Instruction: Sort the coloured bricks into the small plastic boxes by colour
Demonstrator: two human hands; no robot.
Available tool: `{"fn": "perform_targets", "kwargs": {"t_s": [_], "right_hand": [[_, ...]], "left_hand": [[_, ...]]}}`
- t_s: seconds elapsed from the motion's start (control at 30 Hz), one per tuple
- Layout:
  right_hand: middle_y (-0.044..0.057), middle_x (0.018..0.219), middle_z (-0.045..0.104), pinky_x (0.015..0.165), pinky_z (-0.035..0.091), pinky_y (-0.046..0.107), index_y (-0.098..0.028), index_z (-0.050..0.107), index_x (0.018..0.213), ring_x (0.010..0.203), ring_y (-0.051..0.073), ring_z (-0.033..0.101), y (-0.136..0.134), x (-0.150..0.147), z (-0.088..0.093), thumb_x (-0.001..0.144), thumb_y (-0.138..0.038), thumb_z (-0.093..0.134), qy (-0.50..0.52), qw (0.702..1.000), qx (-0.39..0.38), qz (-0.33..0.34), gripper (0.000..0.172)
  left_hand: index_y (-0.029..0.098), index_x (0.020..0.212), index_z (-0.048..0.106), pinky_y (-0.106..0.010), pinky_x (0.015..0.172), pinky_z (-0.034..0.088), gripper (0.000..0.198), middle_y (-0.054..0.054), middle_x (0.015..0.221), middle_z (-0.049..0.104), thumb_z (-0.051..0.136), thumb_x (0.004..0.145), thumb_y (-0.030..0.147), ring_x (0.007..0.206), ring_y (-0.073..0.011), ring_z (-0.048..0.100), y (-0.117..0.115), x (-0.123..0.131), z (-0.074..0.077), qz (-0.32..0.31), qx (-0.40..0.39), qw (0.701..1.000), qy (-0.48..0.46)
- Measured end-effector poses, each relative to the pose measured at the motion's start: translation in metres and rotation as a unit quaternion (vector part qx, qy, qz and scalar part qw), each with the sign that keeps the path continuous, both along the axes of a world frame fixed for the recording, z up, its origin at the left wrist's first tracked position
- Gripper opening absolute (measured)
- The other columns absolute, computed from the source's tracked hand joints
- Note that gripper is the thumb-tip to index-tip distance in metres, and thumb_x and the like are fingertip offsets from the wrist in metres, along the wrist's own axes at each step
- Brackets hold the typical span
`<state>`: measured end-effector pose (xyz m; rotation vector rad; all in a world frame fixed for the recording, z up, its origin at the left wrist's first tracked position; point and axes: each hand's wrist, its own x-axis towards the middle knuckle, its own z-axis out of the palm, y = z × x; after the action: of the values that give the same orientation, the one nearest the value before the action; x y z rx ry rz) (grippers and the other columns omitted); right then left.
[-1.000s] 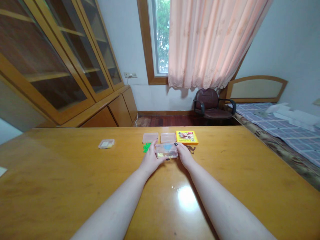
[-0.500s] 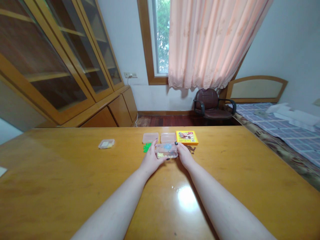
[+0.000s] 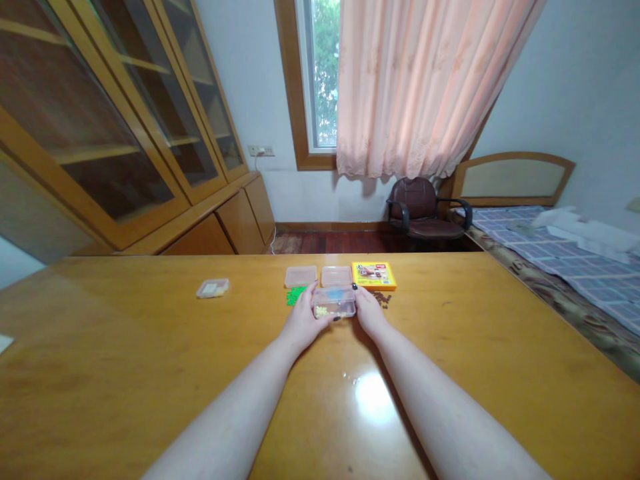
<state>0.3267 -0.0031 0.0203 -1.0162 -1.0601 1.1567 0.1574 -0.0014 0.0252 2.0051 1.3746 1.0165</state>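
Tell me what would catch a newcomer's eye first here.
Probably the pink curtain, hanging across the upper part of the view to the right of the bright window. Next, the left hand and right hand hold a clear container with pale yellow pieces near the far side of the table. Beyond the right hand, a bright yellow box also stands out.

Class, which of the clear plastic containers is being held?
The frontmost container, with pale yellow pieces showing inside: it alone is held between the left hand and the right hand.
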Motion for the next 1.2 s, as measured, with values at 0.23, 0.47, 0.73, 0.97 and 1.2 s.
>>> {"fn": "perform_targets", "kwargs": {"t_s": [0.23,0.47,0.73,0.97,1.2], "right_hand": [[0.005,0.082,0.066,0.070,0.046,0.032,-0.019,0.061,0.084,0.075,0.019,0.060,-0.001,-0.002,-0.001,0.072,-0.058,0.049,0.076,0.996,-0.034,0.031,0.042],[0.002,0.082,0.065,0.063,0.043,0.026,-0.020,0.062,0.085,0.071,0.017,0.056,-0.003,-0.001,0.007,0.067,-0.040,0.057,0.035,0.998,-0.043,0.033,0.028],[0.001,0.079,0.064,0.070,0.043,0.028,-0.019,0.061,0.081,0.074,0.018,0.056,0.003,0.000,0.000,0.067,-0.037,0.056,0.024,0.998,-0.039,-0.042,0.023],[0.001,0.079,0.065,0.069,0.043,0.029,-0.019,0.061,0.083,0.072,0.018,0.057,0.001,-0.002,0.001,0.067,-0.039,0.057,0.005,1.000,-0.024,-0.018,0.025],[0.002,0.086,0.066,0.071,0.044,0.029,-0.020,0.060,0.089,0.076,0.018,0.058,0.001,-0.001,-0.001,0.067,-0.033,0.058,0.006,0.999,-0.032,0.012,0.026]], "left_hand": [[0.022,0.134,0.024,-0.039,0.101,0.033,0.082,-0.010,0.132,0.039,0.067,0.065,0.031,0.119,-0.0233,0.042,-0.002,-0.001,0.000,-0.014,0.008,1.000,0.005],[0.023,0.136,0.020,-0.040,0.100,0.034,0.093,-0.010,0.126,0.044,0.072,0.059,0.027,0.116,-0.0235,0.045,-0.001,-0.001,0.003,-0.005,-0.010,0.999,-0.031],[0.022,0.139,0.013,-0.036,0.088,0.044,0.084,-0.014,0.132,0.040,0.062,0.072,0.032,0.094,-0.0162,0.058,0.000,-0.001,-0.002,-0.103,-0.069,0.979,-0.165],[0.013,0.124,0.040,-0.035,0.087,0.044,0.052,-0.013,0.114,0.057,0.045,0.082,0.042,0.105,-0.0210,0.054,0.011,-0.002,-0.012,-0.040,-0.107,0.974,-0.196],[0.015,0.123,0.041,-0.025,0.057,0.048,0.052,-0.005,0.087,0.062,0.051,0.078,0.040,0.070,-0.0145,0.059,0.014,-0.001,-0.017,-0.039,-0.139,0.961,-0.236]]}}
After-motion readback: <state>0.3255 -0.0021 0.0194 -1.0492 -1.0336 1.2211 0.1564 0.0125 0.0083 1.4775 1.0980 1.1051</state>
